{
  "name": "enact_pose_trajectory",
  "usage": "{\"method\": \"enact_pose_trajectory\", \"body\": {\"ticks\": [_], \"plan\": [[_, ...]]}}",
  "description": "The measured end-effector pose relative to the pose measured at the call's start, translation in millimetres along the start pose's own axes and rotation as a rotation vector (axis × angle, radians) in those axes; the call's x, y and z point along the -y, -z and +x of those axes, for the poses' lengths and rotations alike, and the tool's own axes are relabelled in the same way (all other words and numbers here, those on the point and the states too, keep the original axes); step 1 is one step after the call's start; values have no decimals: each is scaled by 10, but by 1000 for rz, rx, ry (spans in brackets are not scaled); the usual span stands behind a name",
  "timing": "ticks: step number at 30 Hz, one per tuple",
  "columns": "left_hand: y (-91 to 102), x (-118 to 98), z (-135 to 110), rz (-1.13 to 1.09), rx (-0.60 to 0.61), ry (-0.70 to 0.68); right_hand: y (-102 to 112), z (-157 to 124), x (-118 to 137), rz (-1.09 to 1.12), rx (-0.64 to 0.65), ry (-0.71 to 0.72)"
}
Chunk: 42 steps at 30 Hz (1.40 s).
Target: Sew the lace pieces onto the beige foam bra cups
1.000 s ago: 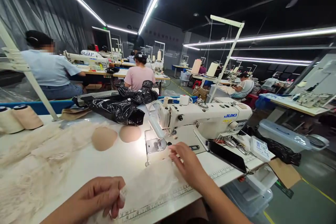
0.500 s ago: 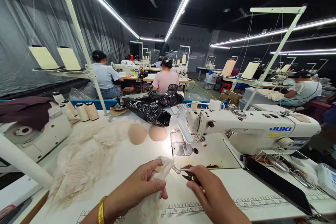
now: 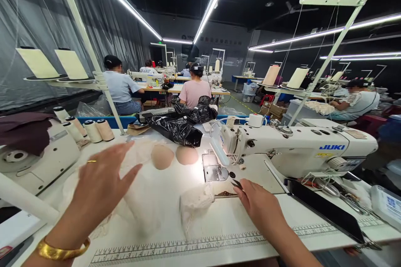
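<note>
My left hand (image 3: 102,185), with a gold bangle and a ring, is raised over the pile of sheer cream lace fabric (image 3: 142,204). Its fingers are apart and hold nothing; part of the pile is hidden behind the hand and blurred. My right hand (image 3: 261,204) is closed around small dark thread snips (image 3: 237,184), whose tips show near the sewing machine's (image 3: 313,150) front edge. A cream lace piece (image 3: 196,204) lies by itself on the table between my hands. Two beige moulded cups (image 3: 162,157) rest side by side behind it.
Black plastic bags (image 3: 175,129) lie at the table's back. Thread cones (image 3: 93,131) stand at left beside another machine (image 3: 46,158). A long black tray (image 3: 326,210) and metal tools are at right. A ruler strip (image 3: 188,247) runs along the front. Several people sit farther off.
My left hand has let go of the lace piece and moved left and up, opening. The lace now lies on the table. My right hand, still with the snips, has shifted slightly right and up.
</note>
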<state>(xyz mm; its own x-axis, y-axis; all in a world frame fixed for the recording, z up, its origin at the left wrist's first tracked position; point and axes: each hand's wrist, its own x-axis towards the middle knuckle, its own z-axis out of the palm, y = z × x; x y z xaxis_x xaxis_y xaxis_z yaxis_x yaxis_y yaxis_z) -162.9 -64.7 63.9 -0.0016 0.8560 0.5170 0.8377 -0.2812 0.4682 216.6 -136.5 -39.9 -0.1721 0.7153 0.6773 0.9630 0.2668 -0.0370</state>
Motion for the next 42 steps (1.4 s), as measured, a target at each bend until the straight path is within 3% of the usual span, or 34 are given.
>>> {"method": "enact_pose_trajectory", "body": {"ticks": [1,2,4,6,9,11,13,16,18,20,22,24,26,27,31,35,37,39,42], "plan": [[11,38,19,74,-74,-35,-13,-52,-134,-34,2,-24],[-30,41,1,82,-56,-72,-27,-95,-221,-48,-11,-47],[-249,-41,-129,-62,144,-128,-40,-139,-232,38,-18,-79],[-563,-187,-302,-118,390,-227,-18,-124,-45,279,36,-89],[-919,-386,-460,-83,595,-324,50,-28,386,723,270,-142],[-967,-478,-488,-89,573,-353,66,53,625,951,418,-277],[-888,-555,-523,-142,450,-439,39,135,775,1158,480,-440],[-693,-639,-660,-313,385,-672,-23,248,872,1396,441,-595],[-608,-647,-772,-481,388,-707,-24,307,895,1532,435,-643],[-595,-612,-846,-647,306,-486,17,341,907,1640,463,-661],[-642,-569,-867,-859,303,-112,71,347,914,1677,515,-618],[-715,-555,-851,-1102,519,186,105,331,914,1674,587,-563],[-772,-582,-826,-1274,721,332,105,304,903,1641,630,-548],[-787,-603,-816,-1325,752,374,95,291,892,1609,625,-559],[-778,-653,-812,-1437,681,487,42,262,849,1438,526,-635],[-790,-624,-843,-1391,592,555,7,218,885,1536,463,-771],[-817,-618,-865,-1387,551,558,-12,177,922,1586,473,-758],[-840,-618,-889,-1382,517,552,-34,140,948,1502,448,-692],[-837,-579,-888,-1315,491,515,-73,129,949,1367,328,-688]]}}
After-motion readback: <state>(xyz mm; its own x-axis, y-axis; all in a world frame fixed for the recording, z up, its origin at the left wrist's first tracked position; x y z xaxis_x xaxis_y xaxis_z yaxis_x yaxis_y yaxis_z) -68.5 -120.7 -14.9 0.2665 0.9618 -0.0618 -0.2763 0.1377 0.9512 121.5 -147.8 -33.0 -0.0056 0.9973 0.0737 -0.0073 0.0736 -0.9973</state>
